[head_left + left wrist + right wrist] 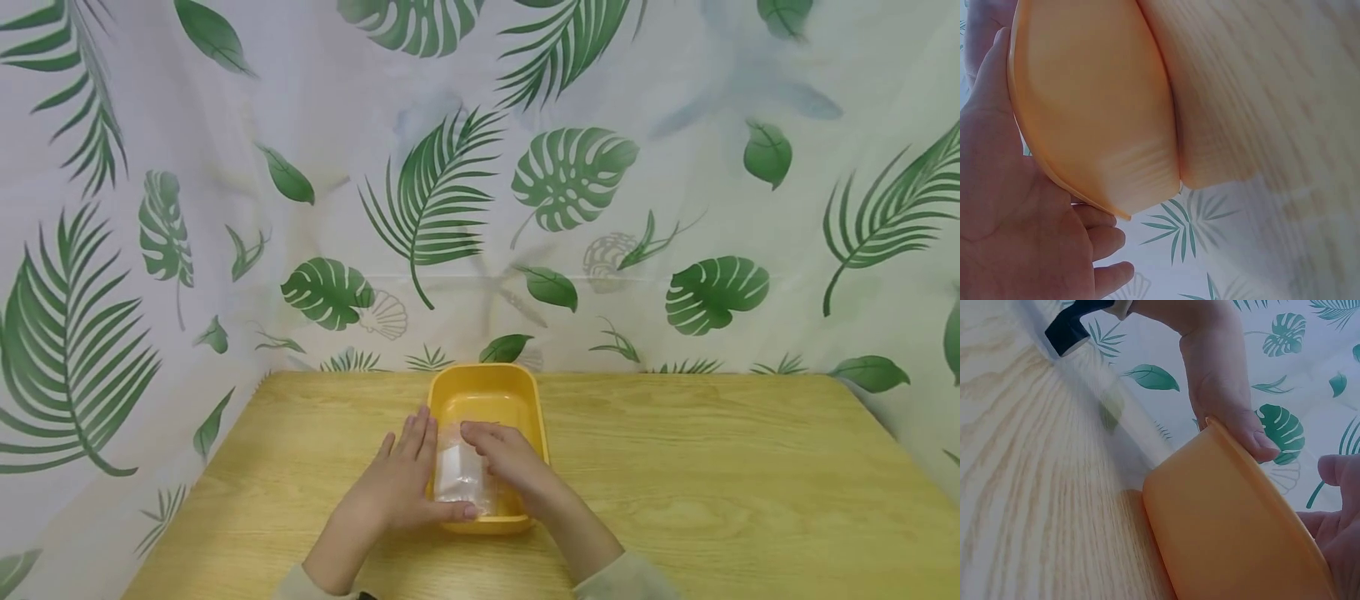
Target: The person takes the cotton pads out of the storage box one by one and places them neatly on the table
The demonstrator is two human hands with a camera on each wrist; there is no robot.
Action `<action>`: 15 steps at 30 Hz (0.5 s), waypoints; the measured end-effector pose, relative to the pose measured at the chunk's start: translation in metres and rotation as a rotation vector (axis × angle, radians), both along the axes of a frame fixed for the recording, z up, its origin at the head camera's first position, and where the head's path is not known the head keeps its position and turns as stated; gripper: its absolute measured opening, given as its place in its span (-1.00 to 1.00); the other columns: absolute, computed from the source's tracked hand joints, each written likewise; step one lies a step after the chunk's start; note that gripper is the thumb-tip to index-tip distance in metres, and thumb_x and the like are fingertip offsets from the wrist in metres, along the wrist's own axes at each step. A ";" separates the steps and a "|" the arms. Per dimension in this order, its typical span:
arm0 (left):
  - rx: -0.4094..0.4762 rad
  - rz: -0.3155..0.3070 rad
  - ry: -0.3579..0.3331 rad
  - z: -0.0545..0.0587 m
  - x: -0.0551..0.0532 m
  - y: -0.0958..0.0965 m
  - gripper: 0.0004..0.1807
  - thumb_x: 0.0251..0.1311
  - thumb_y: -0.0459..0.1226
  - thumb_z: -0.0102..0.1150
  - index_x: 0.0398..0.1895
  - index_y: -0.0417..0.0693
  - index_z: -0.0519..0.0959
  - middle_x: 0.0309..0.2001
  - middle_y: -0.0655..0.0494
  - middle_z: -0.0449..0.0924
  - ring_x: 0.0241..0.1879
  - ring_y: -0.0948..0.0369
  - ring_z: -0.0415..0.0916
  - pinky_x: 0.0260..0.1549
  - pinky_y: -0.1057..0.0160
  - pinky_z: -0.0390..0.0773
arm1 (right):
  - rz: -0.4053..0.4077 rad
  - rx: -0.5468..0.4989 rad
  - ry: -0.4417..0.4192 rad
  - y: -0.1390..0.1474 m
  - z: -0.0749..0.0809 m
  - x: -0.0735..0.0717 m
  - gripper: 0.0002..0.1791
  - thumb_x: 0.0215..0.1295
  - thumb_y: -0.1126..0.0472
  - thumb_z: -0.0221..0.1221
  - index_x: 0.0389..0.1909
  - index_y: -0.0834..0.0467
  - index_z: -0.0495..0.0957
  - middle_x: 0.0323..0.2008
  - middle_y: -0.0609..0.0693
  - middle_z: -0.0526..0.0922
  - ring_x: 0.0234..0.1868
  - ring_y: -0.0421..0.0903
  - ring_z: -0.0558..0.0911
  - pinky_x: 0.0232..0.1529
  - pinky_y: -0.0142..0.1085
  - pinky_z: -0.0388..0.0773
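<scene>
A yellow plastic tray [483, 525] stands on the table, with a clear plastic packet [461, 471] holding something white inside it. My left hand [401, 483] rests along the tray's left rim, fingers straight, thumb reaching over the near corner beside the packet. Over the packet's right side, inside the tray, is my right hand [517, 462], its fingers pointing left. In the right wrist view, the thumb and fingers of the right hand [1342, 531] stand apart above the rim. The tray wall hides the packet from both wrist views.
The wood-grain table [720, 467] reaches to a leaf-patterned cloth [465, 208] hanging behind and at the sides. A black band [1075, 328] with a camera-like block sits on the left wrist. The tray stands close to the table's back edge.
</scene>
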State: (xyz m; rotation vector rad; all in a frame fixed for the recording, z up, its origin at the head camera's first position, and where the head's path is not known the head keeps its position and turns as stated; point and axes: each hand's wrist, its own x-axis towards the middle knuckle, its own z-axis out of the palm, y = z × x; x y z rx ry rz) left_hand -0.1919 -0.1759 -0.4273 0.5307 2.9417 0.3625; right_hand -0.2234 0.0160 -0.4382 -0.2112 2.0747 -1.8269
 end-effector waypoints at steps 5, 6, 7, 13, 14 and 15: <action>0.011 0.005 0.004 0.000 0.002 0.000 0.51 -0.19 0.65 -0.04 0.59 -0.24 -0.18 0.60 -0.13 -0.39 0.59 -0.05 -0.34 0.51 -0.18 -0.13 | 0.020 -0.044 0.049 0.002 0.001 0.004 -0.31 0.48 -0.16 0.04 0.31 0.34 0.43 0.34 0.24 0.44 0.25 0.22 0.49 0.20 0.10 0.54; 0.010 0.008 0.004 0.000 0.002 0.000 0.51 -0.19 0.65 -0.03 0.59 -0.25 -0.18 0.60 -0.14 -0.38 0.59 -0.05 -0.33 0.51 -0.18 -0.13 | 0.018 -0.068 0.054 0.002 0.003 0.005 -0.33 0.49 -0.12 0.04 0.32 0.35 0.42 0.35 0.25 0.42 0.25 0.23 0.50 0.18 0.07 0.56; 0.009 0.011 0.001 0.000 0.002 0.000 0.51 -0.19 0.65 -0.03 0.59 -0.25 -0.17 0.60 -0.15 -0.37 0.59 -0.05 -0.33 0.51 -0.17 -0.13 | 0.011 -0.086 0.065 0.003 0.004 0.005 -0.35 0.50 -0.09 0.05 0.33 0.36 0.41 0.36 0.27 0.41 0.24 0.23 0.50 0.15 0.04 0.59; 0.005 0.020 -0.014 0.003 0.004 0.000 0.46 -0.12 0.58 0.06 0.58 -0.29 -0.13 0.60 -0.20 -0.35 0.59 -0.07 -0.32 0.51 -0.19 -0.14 | -0.099 -0.148 0.098 0.011 0.019 0.009 -0.50 0.50 0.10 0.10 0.31 0.33 0.45 0.33 0.24 0.45 0.19 0.18 0.58 0.02 -0.07 0.67; 0.005 0.018 -0.014 0.003 0.004 0.001 0.45 -0.11 0.57 0.07 0.58 -0.29 -0.13 0.60 -0.19 -0.36 0.59 -0.08 -0.32 0.51 -0.19 -0.14 | -0.116 -0.152 0.099 0.014 0.021 0.009 -0.52 0.50 0.12 0.10 0.29 0.31 0.47 0.33 0.23 0.46 0.18 0.17 0.60 0.01 -0.08 0.68; 0.007 0.016 -0.015 0.003 0.004 0.001 0.44 -0.10 0.56 0.08 0.58 -0.29 -0.13 0.60 -0.19 -0.36 0.59 -0.08 -0.32 0.51 -0.19 -0.14 | -0.130 -0.159 0.103 0.017 0.023 0.010 -0.55 0.49 0.14 0.10 0.28 0.30 0.48 0.32 0.22 0.47 0.18 0.17 0.60 0.01 -0.08 0.68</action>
